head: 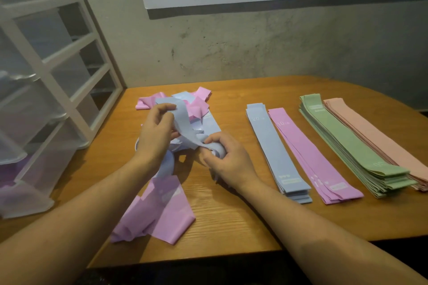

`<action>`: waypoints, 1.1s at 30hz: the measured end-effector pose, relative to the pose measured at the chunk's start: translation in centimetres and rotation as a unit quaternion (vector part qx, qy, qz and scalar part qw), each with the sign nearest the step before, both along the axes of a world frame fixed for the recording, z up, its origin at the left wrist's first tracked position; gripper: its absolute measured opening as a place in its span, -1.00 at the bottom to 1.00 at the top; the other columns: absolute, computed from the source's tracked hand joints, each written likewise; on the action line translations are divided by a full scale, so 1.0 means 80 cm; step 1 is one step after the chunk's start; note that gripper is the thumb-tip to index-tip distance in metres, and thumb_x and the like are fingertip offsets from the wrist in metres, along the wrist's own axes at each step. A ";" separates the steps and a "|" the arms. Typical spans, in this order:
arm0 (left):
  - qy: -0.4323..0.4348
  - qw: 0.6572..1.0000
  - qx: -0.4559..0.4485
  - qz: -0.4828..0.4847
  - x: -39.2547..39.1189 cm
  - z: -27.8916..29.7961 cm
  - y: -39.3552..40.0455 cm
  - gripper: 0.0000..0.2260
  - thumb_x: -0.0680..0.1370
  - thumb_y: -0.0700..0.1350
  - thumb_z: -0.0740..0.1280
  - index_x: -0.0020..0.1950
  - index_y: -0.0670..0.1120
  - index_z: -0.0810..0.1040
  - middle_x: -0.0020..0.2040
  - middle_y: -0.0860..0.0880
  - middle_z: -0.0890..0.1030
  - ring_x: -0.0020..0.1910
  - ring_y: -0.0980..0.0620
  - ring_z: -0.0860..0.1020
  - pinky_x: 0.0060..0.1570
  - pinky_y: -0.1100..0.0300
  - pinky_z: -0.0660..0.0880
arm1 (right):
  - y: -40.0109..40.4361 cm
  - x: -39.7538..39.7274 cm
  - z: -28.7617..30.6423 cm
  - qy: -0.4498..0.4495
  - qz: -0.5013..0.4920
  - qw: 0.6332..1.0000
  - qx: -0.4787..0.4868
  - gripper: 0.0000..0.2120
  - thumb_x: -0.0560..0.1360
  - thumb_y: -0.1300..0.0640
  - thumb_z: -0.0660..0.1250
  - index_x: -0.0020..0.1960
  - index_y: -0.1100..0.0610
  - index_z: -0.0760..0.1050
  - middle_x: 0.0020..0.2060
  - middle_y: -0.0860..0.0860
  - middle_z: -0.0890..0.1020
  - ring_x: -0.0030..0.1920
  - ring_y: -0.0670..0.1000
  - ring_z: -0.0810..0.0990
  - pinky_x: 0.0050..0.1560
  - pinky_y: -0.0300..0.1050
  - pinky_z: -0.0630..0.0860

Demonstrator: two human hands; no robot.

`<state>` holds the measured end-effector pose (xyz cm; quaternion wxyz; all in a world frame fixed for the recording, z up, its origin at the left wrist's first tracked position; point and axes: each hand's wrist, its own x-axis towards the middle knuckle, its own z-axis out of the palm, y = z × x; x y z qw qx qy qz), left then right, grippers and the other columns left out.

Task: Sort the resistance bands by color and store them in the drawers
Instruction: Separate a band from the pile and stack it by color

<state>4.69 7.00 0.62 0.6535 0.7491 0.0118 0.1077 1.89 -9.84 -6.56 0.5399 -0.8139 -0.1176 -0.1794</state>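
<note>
Both hands work over a wooden tabletop (231,215) on one blue band (185,122). The left hand (155,132) pinches the band's upper end with curled fingers, while the right hand (228,157) grips its lower, twisted end, rolled between thumb and fingers. Just beyond and beneath the hands lies a loose heap of pink and blue bands (196,102), and a crumpled pink band (157,213) sprawls near the left forearm, toward the table's front edge. To the right of the right hand four flat stacks lie side by side: a blue stack (275,152) closest, then a pink stack (310,155), a green stack (347,143) and, farthest, a peach stack (379,136). To the left of the left hand stands a white drawer unit (53,71) with translucent drawers; a lower drawer (25,194) is pulled out and seems to hold something purple, though the plastic blurs it.
</note>
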 end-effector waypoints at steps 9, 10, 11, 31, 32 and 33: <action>0.102 0.981 -0.167 0.011 -0.010 0.024 -0.008 -0.59 0.62 -0.35 0.24 0.35 0.07 0.42 0.17 -0.10 0.54 0.19 -0.17 0.58 0.18 -0.21 0.57 | 0.005 -0.010 0.002 -0.020 0.049 0.996 -0.070 -0.69 0.40 -0.23 0.39 0.03 -0.08 0.58 -0.10 -0.29 0.52 -0.05 -0.23 0.54 -0.10 -0.27 0.47; 0.098 0.981 -0.165 0.005 -0.012 0.026 -0.008 -0.56 0.62 -0.38 0.22 0.37 0.07 0.43 0.21 -0.09 0.51 0.19 -0.15 0.57 0.16 -0.19 0.58 | 0.004 -0.009 0.002 -0.009 0.050 0.997 -0.062 -0.69 0.38 -0.20 0.38 0.05 -0.09 0.59 -0.07 -0.28 0.53 -0.03 -0.24 0.54 -0.07 -0.28 0.47; 0.095 0.982 -0.162 0.001 -0.012 0.027 -0.008 -0.54 0.62 -0.40 0.20 0.39 0.06 0.44 0.25 -0.07 0.49 0.19 -0.13 0.56 0.15 -0.16 0.60 | 0.003 -0.009 0.002 0.000 0.051 0.997 -0.054 -0.67 0.37 -0.17 0.36 0.09 -0.10 0.60 -0.03 -0.26 0.56 0.00 -0.24 0.54 -0.03 -0.26 0.48; 0.082 0.972 -0.197 -0.098 -0.014 0.041 -0.064 -0.53 0.66 -0.30 0.16 0.54 0.04 0.35 0.32 0.02 0.51 0.25 -0.01 0.55 0.23 -0.01 0.55 | -0.103 -0.041 0.078 0.196 0.036 0.980 -0.013 -0.51 0.51 0.02 0.47 0.39 -0.09 0.40 0.10 -0.15 0.58 -0.04 -0.25 0.58 -0.06 -0.47 0.46; 0.077 0.973 -0.193 -0.100 -0.014 0.040 -0.072 -0.51 0.65 -0.31 0.16 0.55 0.04 0.33 0.27 0.06 0.52 0.20 0.03 0.55 0.23 0.00 0.54 | -0.109 -0.043 0.083 0.203 0.029 0.979 0.001 -0.52 0.50 0.01 0.48 0.37 -0.10 0.42 0.09 -0.16 0.60 0.01 -0.21 0.62 0.01 -0.36 0.52; 0.073 0.973 -0.192 -0.102 -0.013 0.039 -0.080 -0.50 0.65 -0.32 0.16 0.55 0.04 0.32 0.23 0.09 0.52 0.16 0.06 0.56 0.18 0.04 0.56 | -0.115 -0.044 0.086 0.212 0.022 0.977 0.012 -0.57 0.50 0.00 0.48 0.33 -0.10 0.45 0.07 -0.17 0.62 0.04 -0.18 0.63 0.06 -0.28 0.54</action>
